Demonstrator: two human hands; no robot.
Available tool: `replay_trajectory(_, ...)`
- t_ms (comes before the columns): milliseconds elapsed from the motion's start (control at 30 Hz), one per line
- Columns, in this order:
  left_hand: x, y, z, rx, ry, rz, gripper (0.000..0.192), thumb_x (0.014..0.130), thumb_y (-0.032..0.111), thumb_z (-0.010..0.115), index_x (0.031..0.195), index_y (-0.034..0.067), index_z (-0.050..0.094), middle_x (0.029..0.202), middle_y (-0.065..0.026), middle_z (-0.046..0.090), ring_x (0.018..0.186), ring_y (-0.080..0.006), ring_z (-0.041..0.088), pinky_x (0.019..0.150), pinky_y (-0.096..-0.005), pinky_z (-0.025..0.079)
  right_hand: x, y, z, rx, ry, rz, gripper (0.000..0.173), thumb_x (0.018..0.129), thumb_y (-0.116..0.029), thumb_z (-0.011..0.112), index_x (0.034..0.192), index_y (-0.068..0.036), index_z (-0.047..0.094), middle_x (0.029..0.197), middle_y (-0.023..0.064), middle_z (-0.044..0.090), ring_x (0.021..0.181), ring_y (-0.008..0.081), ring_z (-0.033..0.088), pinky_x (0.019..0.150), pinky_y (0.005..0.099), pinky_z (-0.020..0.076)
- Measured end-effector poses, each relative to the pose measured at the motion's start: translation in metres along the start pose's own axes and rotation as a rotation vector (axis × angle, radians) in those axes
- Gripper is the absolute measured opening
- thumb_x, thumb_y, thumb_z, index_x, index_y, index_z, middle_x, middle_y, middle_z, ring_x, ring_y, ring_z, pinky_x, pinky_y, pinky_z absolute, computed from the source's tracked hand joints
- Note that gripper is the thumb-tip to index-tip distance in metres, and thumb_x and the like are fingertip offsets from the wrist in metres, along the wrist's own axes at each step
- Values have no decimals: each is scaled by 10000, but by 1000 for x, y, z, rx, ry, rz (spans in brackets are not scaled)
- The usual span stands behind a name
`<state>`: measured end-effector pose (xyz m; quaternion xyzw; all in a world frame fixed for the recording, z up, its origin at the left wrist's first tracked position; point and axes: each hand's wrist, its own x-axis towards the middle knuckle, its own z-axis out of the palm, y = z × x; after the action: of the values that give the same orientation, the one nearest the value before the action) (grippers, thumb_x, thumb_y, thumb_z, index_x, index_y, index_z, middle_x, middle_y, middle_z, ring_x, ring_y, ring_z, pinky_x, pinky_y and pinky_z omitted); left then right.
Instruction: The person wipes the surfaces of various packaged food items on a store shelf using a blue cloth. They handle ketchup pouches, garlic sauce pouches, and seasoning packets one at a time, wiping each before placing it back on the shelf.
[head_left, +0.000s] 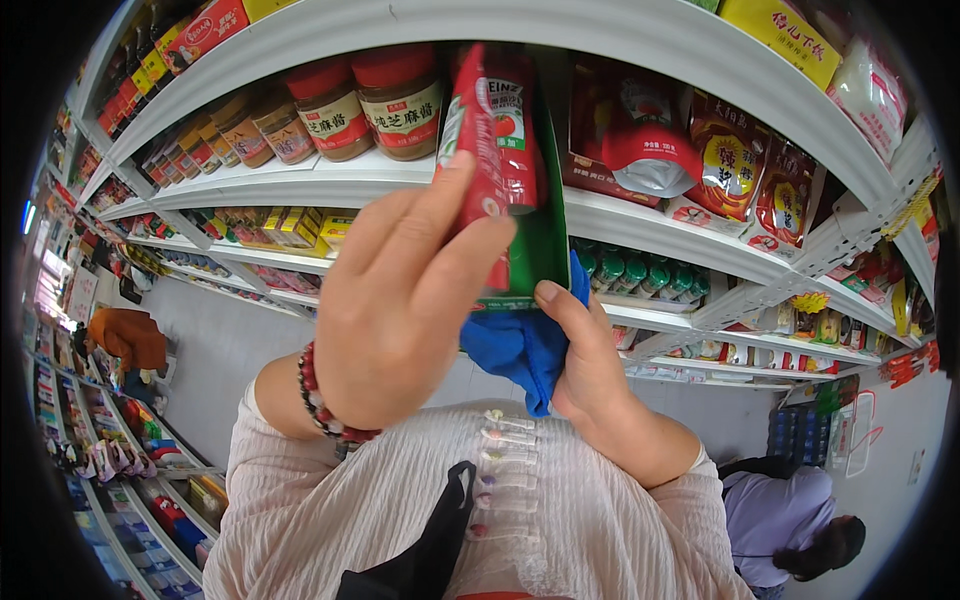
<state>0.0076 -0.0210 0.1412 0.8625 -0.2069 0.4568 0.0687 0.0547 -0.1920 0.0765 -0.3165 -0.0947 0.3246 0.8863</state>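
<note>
My left hand (397, 300), with a beaded bracelet at the wrist, pinches a red ketchup pouch (480, 165) between thumb and fingers. The pouch leans at the left side of an open green cardboard display box (551, 232). Another Heinz ketchup pouch (517, 150) stands behind it in the box. The box's near end juts past the shelf edge. My right hand (592, 352) grips its near right corner, thumb over the rim. A blue cloth (517, 352) is bunched under the box, against my right palm; the fingers beneath are hidden.
Sesame paste jars (397, 105) line the white shelf (360, 180) left of the box. Sauce pouches (724, 157) stand to the right. Green-capped bottles (652, 274) fill a lower shelf. One person (127, 337) is at far left, another (784, 517) at lower right.
</note>
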Motion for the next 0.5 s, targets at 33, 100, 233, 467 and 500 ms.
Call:
replay_trajectory(33, 1, 6, 3, 35, -10, 18, 566, 644, -105, 723, 1191, 30, 671, 1338, -233, 645, 989, -361, 669, 883, -415, 526, 0, 1, -1, -19, 20, 6, 447, 1000, -158, 578, 1404, -21, 443, 1209, 159, 653, 1050, 259, 711, 852, 389, 623)
replay_trajectory(100, 3, 13, 12, -25, -186, -10, 568, 657, -67, 715, 1217, 18, 668, 1331, -163, 660, 1066, -346, 631, 916, -439, 502, 0, 3, -4, -42, 53, 20, 436, 1001, -155, 575, 1400, -41, 443, 1195, 132, 649, 1021, 234, 713, 816, 371, 625)
replay_trajectory(233, 11, 2, 25, -101, -341, 27, 512, 719, 64, 760, 1226, 70, 687, 1374, -118, 625, 1263, -371, 541, 1027, -494, 459, 1, 3, -8, -35, 48, 6, 451, 994, -124, 575, 1415, -49, 429, 1261, 124, 619, 1064, 224, 696, 859, 372, 617)
replay_trajectory(467, 20, -13, 25, -38, -385, 57, 409, 755, 110, 755, 1163, 122, 732, 1377, -140, 598, 1337, -391, 497, 1102, -531, 410, 1, 3, -10, 10, 2, 14, 490, 989, -97, 558, 1447, -23, 401, 1288, 159, 619, 1144, 264, 674, 966, 407, 585)
replay_trajectory(500, 23, -15, 28, 35, -369, 68, 371, 771, 105, 735, 1142, 118, 740, 1365, -141, 608, 1327, -387, 505, 1098, -532, 411, 1, 4, -10, 26, -32, 10, 492, 989, -94, 556, 1449, -19, 398, 1291, 165, 619, 1146, 270, 674, 971, 412, 582)
